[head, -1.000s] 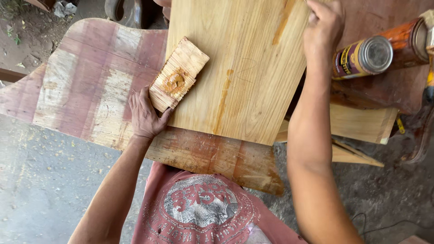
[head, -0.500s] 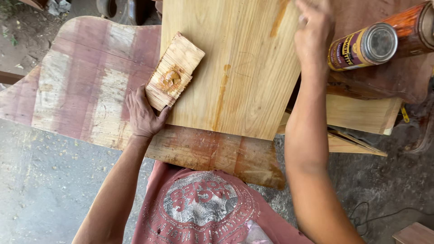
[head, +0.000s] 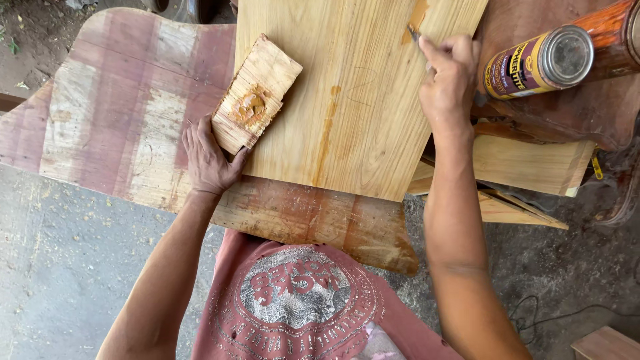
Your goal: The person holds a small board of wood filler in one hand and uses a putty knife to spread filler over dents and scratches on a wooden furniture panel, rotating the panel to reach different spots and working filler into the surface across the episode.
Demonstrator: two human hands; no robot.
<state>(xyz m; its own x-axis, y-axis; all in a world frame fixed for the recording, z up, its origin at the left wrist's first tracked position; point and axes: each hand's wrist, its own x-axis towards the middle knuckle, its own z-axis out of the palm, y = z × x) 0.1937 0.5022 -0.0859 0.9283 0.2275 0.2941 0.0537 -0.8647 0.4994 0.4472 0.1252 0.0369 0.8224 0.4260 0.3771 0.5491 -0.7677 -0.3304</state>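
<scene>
While the left hand (head: 208, 159) rests flat on the desk (head: 113, 113), fingers together against the corner of a small wood block (head: 256, 93) smeared with amber glue, the right hand (head: 448, 80) has slid down the pale plank (head: 347, 100) since a moment ago. Its fingers are pinched shut on a thin tool (head: 415, 33), the tip right at an orange glue streak near the plank's top edge, so spreading looks underway. Glue can (head: 540, 61) lies on its side just right of that hand
</scene>
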